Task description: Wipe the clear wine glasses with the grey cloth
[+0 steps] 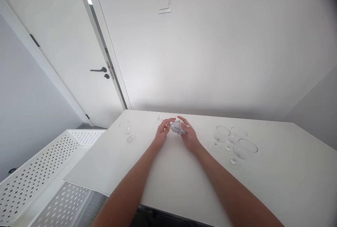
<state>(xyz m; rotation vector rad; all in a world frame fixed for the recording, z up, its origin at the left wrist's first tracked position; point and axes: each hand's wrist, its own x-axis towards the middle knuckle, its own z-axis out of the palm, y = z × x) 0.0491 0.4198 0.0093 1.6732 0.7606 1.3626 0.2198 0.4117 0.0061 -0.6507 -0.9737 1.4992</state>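
Observation:
Above the middle of the white table (173, 171), a stemmed glass (173, 126) lies tilted on its side between my two hands. My left hand (162, 131) is closed around its stem, with the foot showing faintly just beyond the fingers. Bunched against the bowl is a pale cloth (179, 128), gripped by my right hand (190, 135). Whether part of the cloth goes inside the bowl, I cannot tell. One clear stemmed glass (125, 127) stands upright to the left. On the right, three more stemmed glasses (245, 148) stand upright close together.
A white wall with a light switch (164, 4) rises behind the table's far edge. At the left is a white door (60, 37) with a dark handle (98, 69). White perforated panels (42, 164) sit below the table's left edge.

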